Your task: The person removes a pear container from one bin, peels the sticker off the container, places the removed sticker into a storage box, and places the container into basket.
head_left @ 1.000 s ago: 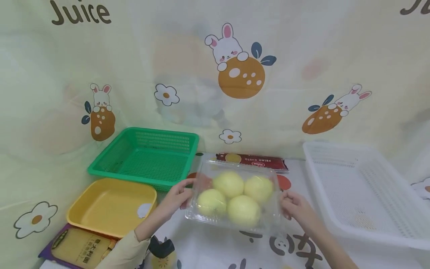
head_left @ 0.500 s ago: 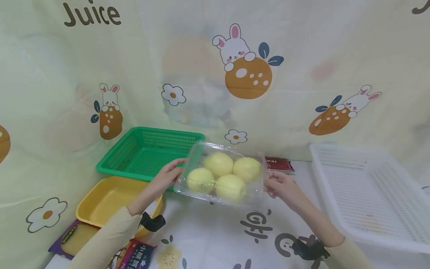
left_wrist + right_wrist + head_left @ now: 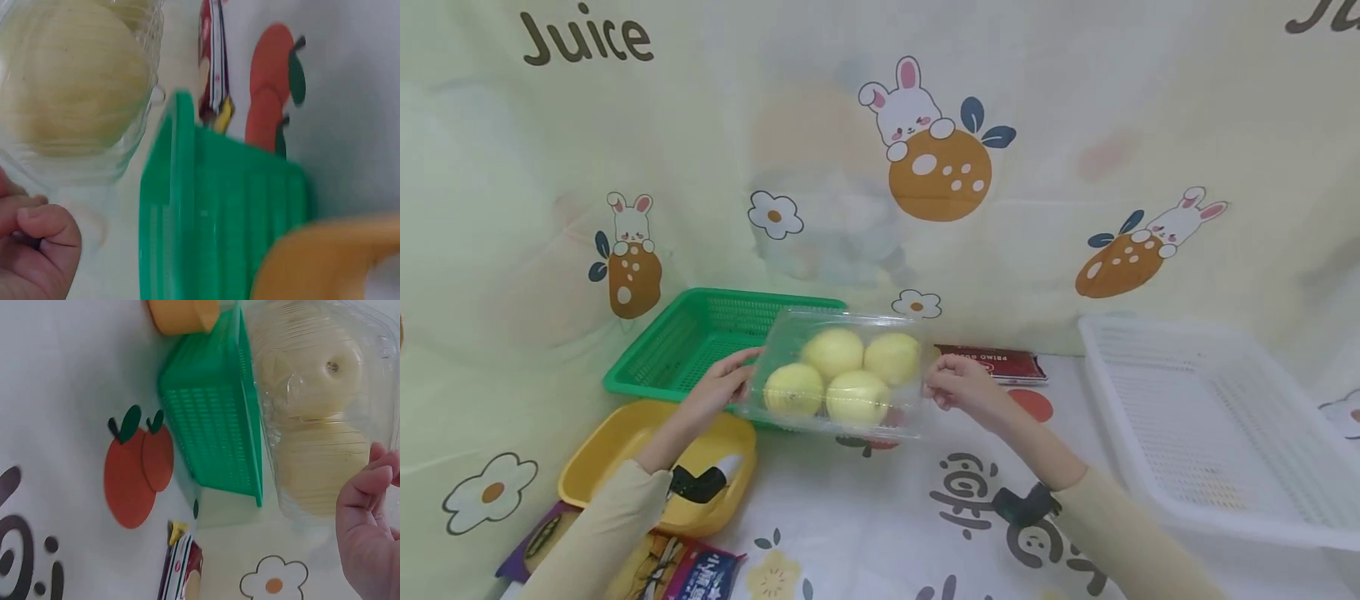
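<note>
Between both hands hangs a clear plastic clamshell box [image 3: 842, 421] with several pale yellow-green round fruits [image 3: 857, 397] inside. My left hand [image 3: 718, 385] pinches the box's left edge, and my right hand [image 3: 966, 387] pinches its right edge. The box is raised off the table and tilted, its near-left part in front of the right side of a green basket [image 3: 647, 367]. In the left wrist view the thumb and curled fingers of the left hand [image 3: 37, 244] show at the box's end. The right wrist view shows the right hand [image 3: 375, 519] at the opposite end.
A yellow basin [image 3: 617, 442] stands before the green basket. A white basket [image 3: 1210, 417] is at the right. A dark red packet [image 3: 1000, 364] lies along the back. Packaged food [image 3: 692, 575] and a purple-edged pack [image 3: 520, 554] lie at the front left.
Both hands have carried the box of fruits leftward and slightly away, from above the table's middle to over the green basket's right side. The grip on it stays the same.
</note>
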`<state>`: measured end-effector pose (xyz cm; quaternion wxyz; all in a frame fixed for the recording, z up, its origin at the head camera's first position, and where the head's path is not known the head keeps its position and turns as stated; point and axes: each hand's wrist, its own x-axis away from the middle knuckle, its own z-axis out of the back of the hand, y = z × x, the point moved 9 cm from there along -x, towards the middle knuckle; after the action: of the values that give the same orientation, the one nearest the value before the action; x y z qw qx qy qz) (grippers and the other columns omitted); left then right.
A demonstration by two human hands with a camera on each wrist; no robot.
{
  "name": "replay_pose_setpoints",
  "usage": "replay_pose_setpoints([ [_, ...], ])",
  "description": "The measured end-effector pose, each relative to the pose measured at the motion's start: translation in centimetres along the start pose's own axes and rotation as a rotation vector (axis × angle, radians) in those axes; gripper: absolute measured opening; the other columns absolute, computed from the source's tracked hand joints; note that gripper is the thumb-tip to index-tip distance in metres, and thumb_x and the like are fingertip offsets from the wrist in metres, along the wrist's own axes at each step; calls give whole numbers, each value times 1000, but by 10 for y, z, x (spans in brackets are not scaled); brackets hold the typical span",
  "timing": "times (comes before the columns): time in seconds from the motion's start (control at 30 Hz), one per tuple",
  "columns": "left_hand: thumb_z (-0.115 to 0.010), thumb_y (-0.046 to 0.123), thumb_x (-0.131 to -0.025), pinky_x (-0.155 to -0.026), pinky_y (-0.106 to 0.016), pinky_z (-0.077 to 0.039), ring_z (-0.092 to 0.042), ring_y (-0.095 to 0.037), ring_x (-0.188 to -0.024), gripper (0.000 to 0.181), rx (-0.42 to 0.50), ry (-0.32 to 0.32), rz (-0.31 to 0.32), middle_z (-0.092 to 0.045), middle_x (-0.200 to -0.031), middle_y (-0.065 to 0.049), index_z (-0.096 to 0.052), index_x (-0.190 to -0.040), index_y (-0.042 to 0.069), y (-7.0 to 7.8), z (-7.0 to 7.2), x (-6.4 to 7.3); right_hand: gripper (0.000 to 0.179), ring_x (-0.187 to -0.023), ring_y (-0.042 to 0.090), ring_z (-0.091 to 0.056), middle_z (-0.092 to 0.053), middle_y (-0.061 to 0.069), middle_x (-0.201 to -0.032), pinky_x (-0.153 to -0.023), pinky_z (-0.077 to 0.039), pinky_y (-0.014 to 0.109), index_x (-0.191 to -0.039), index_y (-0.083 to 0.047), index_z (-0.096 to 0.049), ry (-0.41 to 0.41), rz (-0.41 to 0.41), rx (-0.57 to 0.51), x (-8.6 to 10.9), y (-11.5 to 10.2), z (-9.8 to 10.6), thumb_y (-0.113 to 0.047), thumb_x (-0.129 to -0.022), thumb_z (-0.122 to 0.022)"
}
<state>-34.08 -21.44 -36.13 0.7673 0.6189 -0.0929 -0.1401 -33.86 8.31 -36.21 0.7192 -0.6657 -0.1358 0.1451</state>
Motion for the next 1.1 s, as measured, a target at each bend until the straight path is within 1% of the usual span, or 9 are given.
replay_pose_setpoints([
  [0.17, -33, 18, -98, -51, -27, -31, -29, -12, -48, 46, -100, 6, 29, -34, -56, 1, -25, -139, -1, -2, 23, -1, 5, -63, 13, -50, -55, 12, -77, -59, -44, 21, -86, 4, -51, -32, 11, 3, -19, -3, -17, -1, -85, -50],
  [0.37, -33, 20, -98, -52, -28, -31, -28, -11, -48, 46, -146, 39, 64, -35, -58, 1, -25, -139, -2, -7, 44, -3, 9, -64, 12, -51, -57, 9, -74, -62, -47, 23, -88, 9, -54, -26, 0, 19, -40, 2, -32, 1, -85, -52],
  [0.43, -33, 19, -98, -50, -28, -30, -27, -11, -47, 46, -149, 50, 67, -35, -59, 0, -24, -139, -2, -9, 52, -2, 8, -64, 12, -52, -58, 9, -73, -63, -47, 25, -88, 9, -54, -17, -4, 19, -47, 2, -38, 2, -85, -53],
  [0.57, -32, 16, -98, -50, -30, -29, -28, -12, -50, 46, -169, 70, 70, -35, -61, 0, -22, -138, -4, -8, 70, 0, 5, -64, 12, -51, -57, 7, -72, -67, -47, 28, -85, 7, -52, -39, 4, 22, -60, -3, -56, 1, -85, -53],
  [0.77, -33, 16, -98, -56, -31, -36, -37, -15, -58, 48, -328, 22, 107, -42, -71, -4, -20, -137, -9, -3, 89, -9, 7, -65, 14, -46, -51, 4, -70, -60, -41, 24, -85, 3, -51, -32, -35, 99, -74, -8, -66, -3, -85, -55],
  [0.9, -35, 7, -97, -56, -30, -35, -37, -15, -57, 46, -406, -33, 123, -42, -72, -5, -19, -134, -15, 1, 98, -18, 11, -69, 15, -46, -50, 6, -75, -64, -42, 26, -89, 4, -50, -15, -38, 149, -86, -7, -68, -4, -84, -56],
  [0.97, -37, 2, -95, -55, -29, -34, -36, -15, -55, 45, -460, -64, 144, -41, -70, -5, -20, -131, -19, 1, 101, -22, 10, -68, 15, -47, -50, 6, -76, -63, -42, 24, -88, 4, -51, -5, -34, 143, -94, -5, -70, -2, -82, -56],
  [1.03, -38, -2, -92, -56, -30, -34, -35, -16, -55, 42, -499, -78, 160, -42, -72, -8, -24, -126, -23, 0, 103, -24, 4, -64, 15, -44, -47, 6, -71, -60, -41, 24, -82, 5, -51, -8, -32, 100, -101, -3, -74, 3, -80, -54],
  [1.1, -39, -4, -91, -59, -31, -36, -39, -17, -60, 39, -532, -55, 161, -46, -79, -12, -28, -122, -26, 0, 107, -25, 5, -59, 14, -41, -44, 5, -65, -56, -39, 23, -76, 3, -50, -2, -37, 53, -107, 0, -78, 6, -78, -54],
])
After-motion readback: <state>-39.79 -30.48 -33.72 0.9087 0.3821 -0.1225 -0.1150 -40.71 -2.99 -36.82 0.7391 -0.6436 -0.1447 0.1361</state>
